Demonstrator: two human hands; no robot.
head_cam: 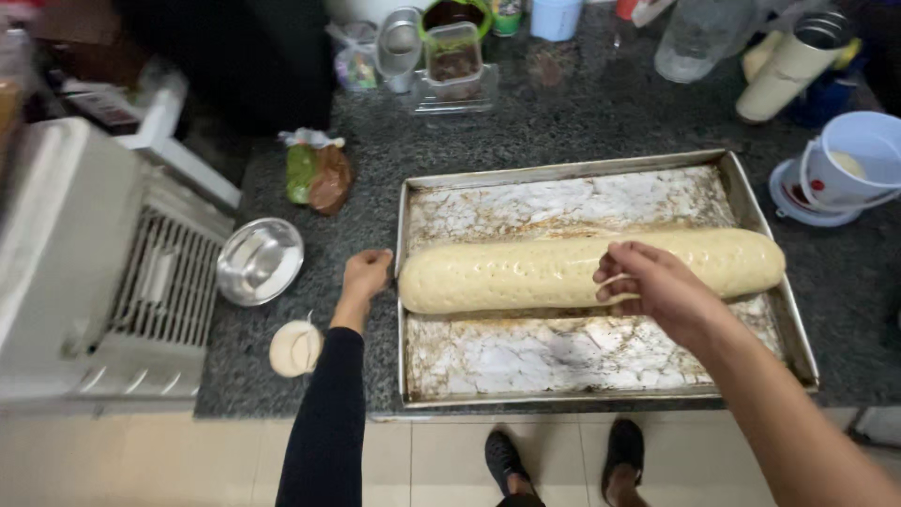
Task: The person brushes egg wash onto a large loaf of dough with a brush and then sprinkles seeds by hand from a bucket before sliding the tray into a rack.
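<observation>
Two bare hands reach over a dark speckled stone bench, seen from above by the person who owns them. A large, worn metal baking tray (pixel 755 221) lies on the bench, its floor whitish with brown stains. Across the middle of the tray, from the left wall almost to the right wall, lies one long pale log of dough (pixel 526 272), smooth and dotted with small dimples.

The left hand (pixel 365 274), at the end of a black sleeve, is curled into a loose fist just outside the tray's left rim, close beside the left end of the dough log; whether it touches the rim cannot be told, and its grip holds nothing visible. The right hand (pixel 657 282), bare-armed, hovers over the right half of the log with the fingers pinched together on a thin pale strand (pixel 615 280) that loops beneath the fingertips.

Left of the tray sit a small empty steel bowl (pixel 260 260) and, nearer the bench edge, a small round lump of dough (pixel 296 348). Behind them lies a knotted plastic bag (pixel 317 174) with green and brown contents. At the far right stands a white plastic jug (pixel 859 164) on a lid. Jars and clear containers crowd the back of the bench. Below the bench edge, two feet in dark sandals stand on pale floor tiles.
</observation>
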